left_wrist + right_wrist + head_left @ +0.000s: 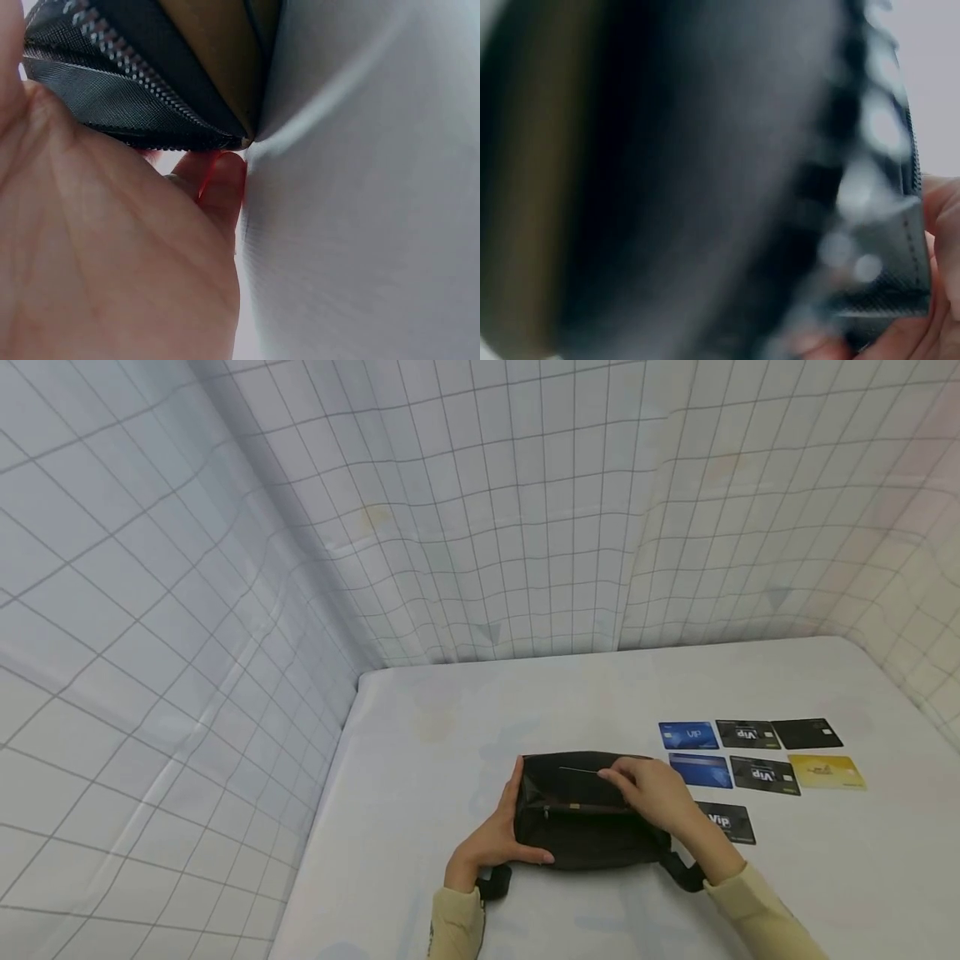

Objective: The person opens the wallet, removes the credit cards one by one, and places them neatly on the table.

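A long black zip wallet (592, 845) stands open on the table, its lining and a zipped inner divider showing. My left hand (493, 838) holds its left end, thumb across the front and fingers along the side. In the left wrist view the zip teeth of the wallet (112, 97) lie close over the palm. Over the wallet's mouth, my right hand (660, 792) pinches a thin card (577, 769), seen nearly edge-on. The wallet (705, 180) fills most of the right wrist view, blurred, and hides the right fingertips there.
Cards lie in rows to the right: a blue VIP card (688, 736), black cards such as this one (765, 775), and a yellow card (827, 772). One black card (727, 822) is partly behind the right wrist. Grid-patterned white cloth (525, 527) walls the white table (405, 777).
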Motion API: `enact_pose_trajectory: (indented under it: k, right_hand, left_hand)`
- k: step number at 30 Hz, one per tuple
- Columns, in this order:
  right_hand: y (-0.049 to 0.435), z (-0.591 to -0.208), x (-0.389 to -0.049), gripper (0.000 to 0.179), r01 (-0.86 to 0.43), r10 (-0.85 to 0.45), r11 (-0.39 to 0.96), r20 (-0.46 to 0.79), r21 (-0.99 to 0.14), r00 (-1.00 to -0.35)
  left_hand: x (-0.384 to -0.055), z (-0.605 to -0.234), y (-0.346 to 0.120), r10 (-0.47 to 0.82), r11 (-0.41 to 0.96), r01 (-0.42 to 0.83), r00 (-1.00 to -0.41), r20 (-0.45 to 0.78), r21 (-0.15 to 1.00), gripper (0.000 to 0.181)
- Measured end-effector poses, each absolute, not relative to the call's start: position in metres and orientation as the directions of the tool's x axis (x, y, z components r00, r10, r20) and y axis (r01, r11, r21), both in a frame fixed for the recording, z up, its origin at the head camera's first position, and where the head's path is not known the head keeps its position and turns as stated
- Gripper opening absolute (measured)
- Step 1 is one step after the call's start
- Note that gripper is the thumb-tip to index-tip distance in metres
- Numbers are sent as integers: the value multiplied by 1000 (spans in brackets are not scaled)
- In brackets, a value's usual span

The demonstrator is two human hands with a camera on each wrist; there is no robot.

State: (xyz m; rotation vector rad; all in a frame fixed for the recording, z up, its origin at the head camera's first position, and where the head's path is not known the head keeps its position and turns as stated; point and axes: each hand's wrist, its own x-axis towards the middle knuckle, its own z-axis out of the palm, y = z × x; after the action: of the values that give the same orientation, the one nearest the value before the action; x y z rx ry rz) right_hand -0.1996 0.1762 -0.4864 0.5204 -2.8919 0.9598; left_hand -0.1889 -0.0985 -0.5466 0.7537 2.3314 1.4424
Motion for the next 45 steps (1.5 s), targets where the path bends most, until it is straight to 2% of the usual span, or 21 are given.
enact_pose_trajectory:
  k: [6, 14, 19, 30, 35, 39, 45]
  right_hand:
    - [173, -485, -197, 27, -393, -321, 788, 229, -475, -919]
    - [173, -486, -197, 27, -406, -311, 789, 271, -461, -911]
    - [178, -487, -198, 28, -411, -323, 756, 256, -509, -911]
    - [188, -479, -199, 29, -350, -420, 648, 67, -676, -905]
    - [193, -479, -199, 32, -327, -454, 610, 20, -722, -891]
    - [195, -478, -199, 31, -300, -466, 572, -1, -763, -885]
    - [194, -481, -197, 31, -301, -427, 560, 43, -772, -903]
  left_hand:
    - [-188, -546, -99, 569, 360, 271, -822, 20, 893, 129]
    - [-188, -547, -99, 564, 369, 266, -826, 13, 891, 129]
    - [-188, -547, -99, 571, 359, 283, -821, 30, 889, 128]
    - [-187, -545, -100, 569, 373, 267, -822, 8, 889, 127]
    - [-187, -544, -100, 572, 369, 261, -820, 4, 892, 127]
    - [-186, -545, -100, 571, 370, 257, -821, -1, 893, 125]
    - [-186, -545, -100, 569, 369, 248, -822, -7, 895, 125]
